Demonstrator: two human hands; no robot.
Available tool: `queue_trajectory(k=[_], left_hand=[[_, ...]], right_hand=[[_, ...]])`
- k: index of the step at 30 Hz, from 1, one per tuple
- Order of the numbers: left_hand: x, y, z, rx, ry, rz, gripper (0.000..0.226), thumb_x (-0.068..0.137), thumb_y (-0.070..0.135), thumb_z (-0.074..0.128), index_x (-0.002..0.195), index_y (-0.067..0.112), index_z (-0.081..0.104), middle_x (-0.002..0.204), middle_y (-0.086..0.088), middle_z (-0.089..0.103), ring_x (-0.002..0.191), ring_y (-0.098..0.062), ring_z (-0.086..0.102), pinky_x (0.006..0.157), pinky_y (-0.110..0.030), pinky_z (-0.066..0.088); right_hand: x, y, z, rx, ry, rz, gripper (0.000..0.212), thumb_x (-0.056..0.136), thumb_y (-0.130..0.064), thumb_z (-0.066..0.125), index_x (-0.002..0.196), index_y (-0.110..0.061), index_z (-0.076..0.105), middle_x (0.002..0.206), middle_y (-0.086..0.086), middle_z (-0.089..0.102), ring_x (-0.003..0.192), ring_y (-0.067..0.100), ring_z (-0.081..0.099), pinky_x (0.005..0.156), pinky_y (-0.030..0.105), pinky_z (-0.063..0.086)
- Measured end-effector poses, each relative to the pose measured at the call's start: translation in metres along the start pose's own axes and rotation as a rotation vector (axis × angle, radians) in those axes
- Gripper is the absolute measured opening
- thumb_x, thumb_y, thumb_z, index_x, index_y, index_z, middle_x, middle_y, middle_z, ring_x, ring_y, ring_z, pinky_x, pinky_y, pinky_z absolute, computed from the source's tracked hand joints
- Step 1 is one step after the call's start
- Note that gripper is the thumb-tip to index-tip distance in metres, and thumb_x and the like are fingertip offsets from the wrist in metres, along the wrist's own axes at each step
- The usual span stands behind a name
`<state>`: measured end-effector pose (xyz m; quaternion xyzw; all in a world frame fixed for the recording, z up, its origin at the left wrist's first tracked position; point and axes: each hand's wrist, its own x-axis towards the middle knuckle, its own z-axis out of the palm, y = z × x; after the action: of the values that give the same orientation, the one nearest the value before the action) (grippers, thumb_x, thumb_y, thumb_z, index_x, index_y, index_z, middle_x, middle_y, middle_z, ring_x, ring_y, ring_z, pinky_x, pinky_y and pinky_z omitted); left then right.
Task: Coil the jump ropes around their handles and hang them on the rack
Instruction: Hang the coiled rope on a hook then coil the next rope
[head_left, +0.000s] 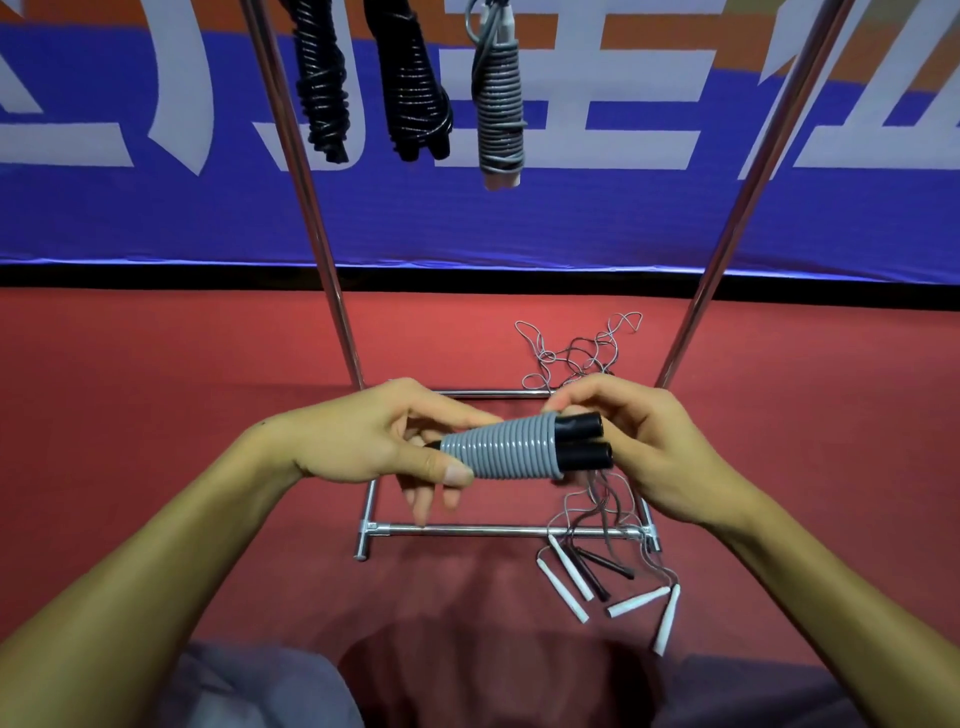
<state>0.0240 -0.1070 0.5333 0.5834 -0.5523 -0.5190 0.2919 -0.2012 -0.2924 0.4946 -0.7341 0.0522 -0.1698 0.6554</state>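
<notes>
The left hand (384, 441) grips the grey-coiled black handles (519, 447); the right hand (644, 447) seemingly pinches their far end, fingertips hidden. Hung bundles (410, 93) are cut off above.

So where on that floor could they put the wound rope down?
Bare red floor lies left of the rack's base bars, and inside them toward the left. The right side is crowded: loose ropes and handles.

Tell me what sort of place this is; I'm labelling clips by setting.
Probably a sports hall or gym: a red sports floor, a blue banner along the wall, and coiled jump ropes hanging on a metal rack.
</notes>
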Motion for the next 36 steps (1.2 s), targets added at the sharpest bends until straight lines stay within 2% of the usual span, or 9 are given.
queue_trajectory(k=[5,8,10,15,19,22,28,33,36], left_hand=[[0.007,-0.002,0.001,-0.037,0.16,0.017,0.056,0.098,0.012,0.071,0.15,0.028,0.058,0.088,-0.019,0.074,0.07,-0.035,0.074,0.073,-0.044,0.061],[0.011,-0.003,0.002,-0.037,0.245,0.013,0.054,0.096,0.018,0.072,0.148,0.029,0.06,0.088,-0.021,0.074,0.069,-0.035,0.074,0.072,-0.043,0.062],[0.015,-0.004,0.005,-0.029,0.253,0.011,0.052,0.098,0.018,0.071,0.147,0.03,0.06,0.087,-0.019,0.073,0.068,-0.035,0.074,0.07,-0.042,0.062],[0.024,-0.01,0.013,0.091,0.4,0.09,0.052,0.1,0.012,0.073,0.144,0.039,0.064,0.085,-0.022,0.066,0.066,-0.034,0.07,0.068,-0.048,0.065],[0.029,-0.01,0.025,0.077,0.484,0.127,0.052,0.097,0.015,0.077,0.138,0.044,0.064,0.077,-0.019,0.068,0.054,-0.03,0.071,0.062,-0.032,0.06],[0.032,-0.012,0.022,0.157,0.553,0.097,0.051,0.097,0.017,0.077,0.132,0.049,0.062,0.075,-0.013,0.071,0.057,-0.028,0.075,0.065,-0.028,0.06],[0.034,-0.012,0.021,0.257,0.606,0.06,0.052,0.099,0.019,0.074,0.118,0.065,0.06,0.073,-0.007,0.072,0.056,-0.02,0.075,0.066,-0.026,0.06],[0.035,-0.015,0.019,0.285,0.639,0.035,0.045,0.099,0.021,0.073,0.121,0.059,0.065,0.071,-0.006,0.072,0.054,-0.019,0.074,0.072,-0.032,0.063],[0.035,-0.016,0.021,0.304,0.648,0.007,0.04,0.1,0.023,0.073,0.129,0.049,0.068,0.07,-0.006,0.072,0.053,-0.018,0.074,0.076,-0.035,0.063]], right_hand=[[0.002,0.008,0.004,0.007,0.089,0.0,0.034,0.1,0.008,0.05,0.12,-0.013,0.068,0.072,-0.005,0.053,0.059,0.016,0.037,0.053,0.03,0.036],[0.002,0.006,0.007,-0.02,0.13,-0.009,0.021,0.091,-0.013,0.064,0.108,-0.023,0.072,0.073,-0.001,0.048,0.062,0.019,0.037,0.054,0.042,0.031],[0.002,0.006,0.01,-0.02,0.193,0.005,0.009,0.096,-0.019,0.072,0.105,-0.016,0.072,0.072,-0.004,0.052,0.061,0.019,0.04,0.055,0.037,0.036],[0.006,0.013,0.018,0.069,0.323,0.057,0.016,0.095,-0.022,0.071,0.097,-0.006,0.072,0.058,-0.006,0.031,0.05,0.013,0.026,0.047,0.023,0.026],[0.009,0.01,0.023,0.126,0.425,0.086,0.033,0.098,-0.033,0.067,0.065,-0.027,0.063,0.063,0.007,0.022,0.057,0.025,0.017,0.05,0.033,0.014],[0.009,0.011,0.025,0.02,0.445,0.172,0.033,0.097,-0.038,0.063,0.067,-0.025,0.059,0.063,0.011,0.032,0.058,0.022,0.025,0.05,0.032,0.018],[0.013,0.014,0.012,0.033,0.333,0.259,0.018,0.104,-0.017,0.062,0.112,-0.001,0.058,0.071,0.013,0.069,0.044,0.016,0.036,0.042,0.022,0.025],[0.011,0.021,0.008,-0.067,0.388,0.284,0.018,0.102,-0.013,0.064,0.106,0.004,0.063,0.086,0.013,0.079,0.061,0.019,0.065,0.06,0.029,0.053],[0.01,0.027,0.005,-0.133,0.458,0.286,0.015,0.098,-0.015,0.071,0.094,0.0,0.072,0.079,0.01,0.077,0.067,0.021,0.066,0.067,0.034,0.056]])
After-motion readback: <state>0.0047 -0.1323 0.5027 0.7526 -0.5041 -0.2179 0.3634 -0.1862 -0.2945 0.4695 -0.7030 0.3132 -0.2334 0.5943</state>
